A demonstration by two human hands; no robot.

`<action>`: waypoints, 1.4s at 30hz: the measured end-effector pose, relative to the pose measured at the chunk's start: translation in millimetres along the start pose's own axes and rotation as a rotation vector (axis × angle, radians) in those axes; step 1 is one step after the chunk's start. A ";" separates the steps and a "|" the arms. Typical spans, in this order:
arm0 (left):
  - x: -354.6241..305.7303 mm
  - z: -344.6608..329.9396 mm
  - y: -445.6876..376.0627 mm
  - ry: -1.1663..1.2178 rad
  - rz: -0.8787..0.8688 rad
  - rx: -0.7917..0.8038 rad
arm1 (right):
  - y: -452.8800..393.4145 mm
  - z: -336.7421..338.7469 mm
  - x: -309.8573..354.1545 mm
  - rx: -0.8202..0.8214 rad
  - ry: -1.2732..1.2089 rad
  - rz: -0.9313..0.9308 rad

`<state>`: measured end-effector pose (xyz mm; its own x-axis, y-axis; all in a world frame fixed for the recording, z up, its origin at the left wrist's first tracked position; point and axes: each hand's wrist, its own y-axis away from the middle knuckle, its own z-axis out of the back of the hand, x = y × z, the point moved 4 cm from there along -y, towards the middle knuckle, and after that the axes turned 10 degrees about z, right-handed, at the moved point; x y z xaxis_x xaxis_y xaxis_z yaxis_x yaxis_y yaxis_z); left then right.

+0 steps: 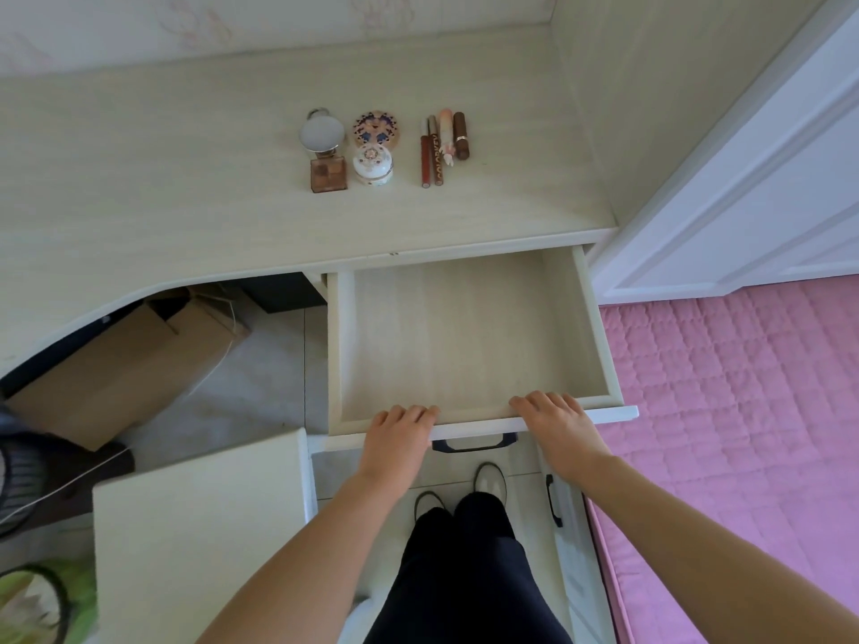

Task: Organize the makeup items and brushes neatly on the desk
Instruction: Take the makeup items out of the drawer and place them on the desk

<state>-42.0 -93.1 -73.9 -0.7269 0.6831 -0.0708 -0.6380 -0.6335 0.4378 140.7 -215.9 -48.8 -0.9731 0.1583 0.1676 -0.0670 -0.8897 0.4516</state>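
left hand [399, 432]: fingers hooked over the drawer front [479, 426]
right hand [555, 422]: same grip, further right
makeup items [376, 128]: lined up far back on the desk [139, 178], well apart from both hands

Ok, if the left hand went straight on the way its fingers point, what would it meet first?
The left hand grips the drawer front. Way looks free across the drawer, then probably the desk edge; height unclear.

The drawer [465, 337] admits reach from above; left hand [399, 432] and right hand [555, 422] grip its front edge. Perfume bottle [328, 174] and lipsticks [444, 146] obstruct mid-desk [139, 178].
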 end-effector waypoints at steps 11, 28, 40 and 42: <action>4.8 26.4 -40.1 0.033 -0.008 -0.083 | -41.1 26.8 -26.2 0.008 0.028 0.018; 12.9 72.2 -105.3 0.023 -0.015 -0.269 | -102.4 61.8 -64.2 -0.055 0.079 0.072; 20.6 84.1 -130.5 0.138 0.101 -0.373 | -129.8 71.8 -75.9 -0.135 0.054 0.054; 20.9 85.6 -133.6 0.166 0.128 -0.384 | -133.6 74.0 -79.1 -0.175 0.045 0.065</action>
<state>49.9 36.9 -57.2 -0.8172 0.5424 -0.1948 -0.5655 -0.8198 0.0896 243.0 -77.8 -57.5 -0.9853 0.0820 0.1502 -0.0370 -0.9590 0.2810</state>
